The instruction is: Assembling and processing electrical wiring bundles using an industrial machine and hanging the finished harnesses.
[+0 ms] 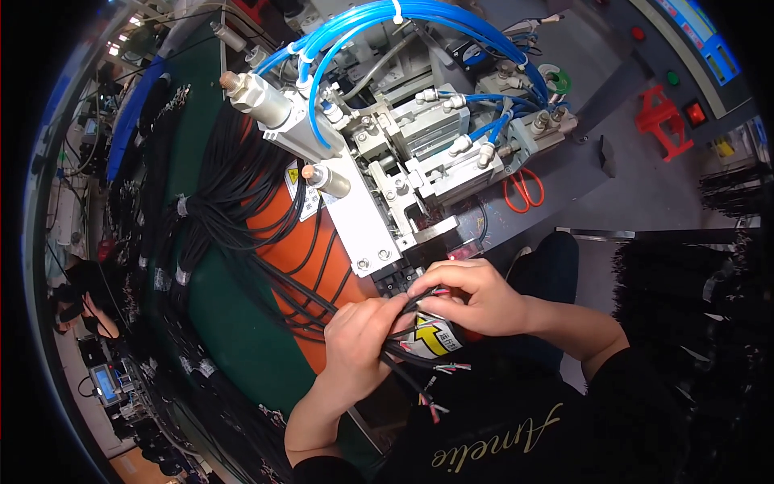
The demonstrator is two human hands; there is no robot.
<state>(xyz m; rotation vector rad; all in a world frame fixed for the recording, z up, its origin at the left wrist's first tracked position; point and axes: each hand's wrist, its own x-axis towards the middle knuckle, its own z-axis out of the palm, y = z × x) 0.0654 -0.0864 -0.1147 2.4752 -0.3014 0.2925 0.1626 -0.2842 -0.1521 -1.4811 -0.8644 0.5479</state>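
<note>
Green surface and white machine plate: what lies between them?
An orange surface, crossed by black cables, lies between them; the head view shows it.

Bright whitish light nearly washes out the metal plate (355,222) and glints on the blue tubes (447,16), while the black cables (224,222) and dark shirt (484,403) swallow detail. The centre looks sharp — toward the rim, straight edges bow and fade into black corners. The screen (697,36) glows.
</note>
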